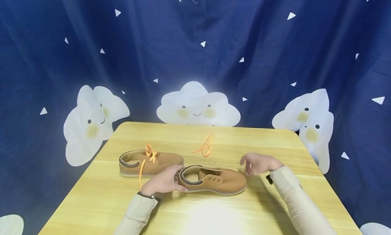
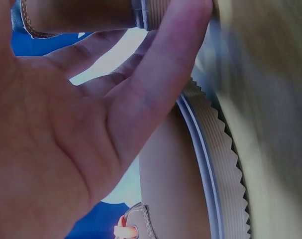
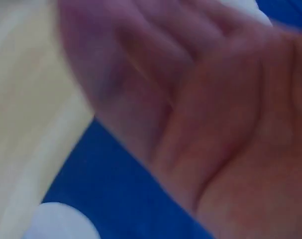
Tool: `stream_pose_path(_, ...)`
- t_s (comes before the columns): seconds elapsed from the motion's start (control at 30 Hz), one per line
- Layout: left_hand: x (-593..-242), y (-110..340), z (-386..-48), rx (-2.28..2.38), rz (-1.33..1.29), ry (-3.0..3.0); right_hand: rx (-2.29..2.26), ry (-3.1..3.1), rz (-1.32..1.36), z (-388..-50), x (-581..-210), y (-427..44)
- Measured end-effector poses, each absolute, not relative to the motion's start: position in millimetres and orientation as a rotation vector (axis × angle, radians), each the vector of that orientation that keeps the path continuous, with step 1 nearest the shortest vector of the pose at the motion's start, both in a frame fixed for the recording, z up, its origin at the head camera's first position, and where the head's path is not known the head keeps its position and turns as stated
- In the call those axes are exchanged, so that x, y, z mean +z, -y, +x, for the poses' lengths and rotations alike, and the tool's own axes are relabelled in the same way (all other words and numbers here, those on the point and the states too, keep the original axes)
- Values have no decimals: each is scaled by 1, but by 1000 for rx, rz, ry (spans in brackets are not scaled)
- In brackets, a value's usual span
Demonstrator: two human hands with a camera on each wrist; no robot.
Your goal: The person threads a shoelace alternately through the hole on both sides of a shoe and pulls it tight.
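Note:
A tan shoe (image 1: 230, 181) with bare eyelets and a dark padded collar lies on the table, toe to the right. My left hand (image 1: 163, 180) holds it by the heel, thumb on the near side; the left wrist view catches only part of this shoe (image 2: 86, 14) at the top. Behind and to the left stands the matching shoe (image 1: 169, 159) with an orange lace (image 1: 151, 156) through it, one end hanging down its near side. My right hand (image 1: 258, 163) hovers past the toe, fingers loosely bent and holding nothing; it is blurred in the right wrist view.
A loose orange lace (image 1: 208, 147) lies looped on the wooden table (image 1: 100, 194), beyond the shoes. A dark blue curtain (image 1: 195, 58) with clouds and white triangles hangs behind the table's far edge.

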State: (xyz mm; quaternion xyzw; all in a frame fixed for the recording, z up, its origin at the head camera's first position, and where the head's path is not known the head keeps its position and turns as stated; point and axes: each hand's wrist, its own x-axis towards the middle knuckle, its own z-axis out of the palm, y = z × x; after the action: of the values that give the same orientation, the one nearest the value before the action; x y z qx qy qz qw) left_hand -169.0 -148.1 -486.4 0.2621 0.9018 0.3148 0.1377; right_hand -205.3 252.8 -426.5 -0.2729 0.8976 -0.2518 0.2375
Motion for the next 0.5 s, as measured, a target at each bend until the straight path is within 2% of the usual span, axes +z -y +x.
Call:
stream_pose_path(0.17, -488, 151, -168, 916, 746, -2613, -688, -2692, -943, -246, -416, -215)
stream_pose_path(0.23, -489, 152, -168, 928, 745, -2613, -701, -2706, -939, -258, -418, -196)
stream_pose_path(0.33, -490, 152, -168, 936, 755, -2620, -691, -2686, -894, -271, -426, -169)
stream_pose_path(0.5, -491, 151, -169, 937, 770, -2608, -592, -2636, -972, -282, -447, -134)
